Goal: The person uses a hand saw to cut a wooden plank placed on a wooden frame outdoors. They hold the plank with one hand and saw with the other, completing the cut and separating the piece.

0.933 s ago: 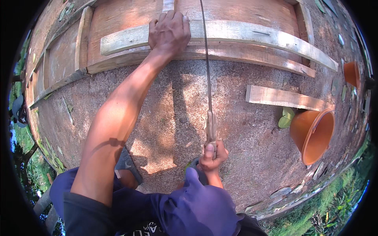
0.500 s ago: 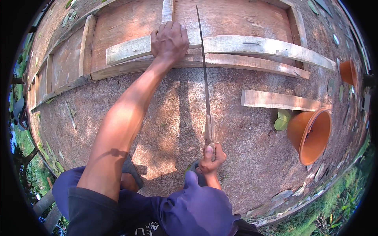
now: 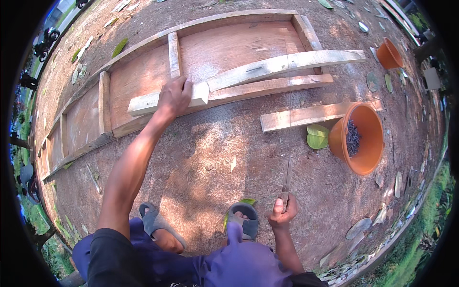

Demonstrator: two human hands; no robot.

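Note:
My left hand (image 3: pixel 175 97) is closed over a short wooden batten (image 3: pixel 143 104), which lies across the edge of a wooden frame (image 3: pixel 105 103). The batten's pale end face shows beside a longer batten (image 3: pixel 267 69), which slants away to the right across the frame. In my right hand (image 3: pixel 282 212) is a handsaw (image 3: pixel 287 179), gripped by its handle and held apart from the wood. Its blade is seen nearly edge-on and points away from me.
An orange bucket (image 3: pixel 356 138) holding nails tilts at the right, next to a loose batten (image 3: pixel 306 116) and a green leaf (image 3: pixel 317 137). Farther right stands another orange bucket (image 3: pixel 389 53). My sandalled feet (image 3: pixel 244 220) are on the bare ground, where dry leaves lie scattered.
The saw has come out from between the two battens, and my right hand has moved right and nearer. The short batten now sits at an angle to the long one. The view has shifted.

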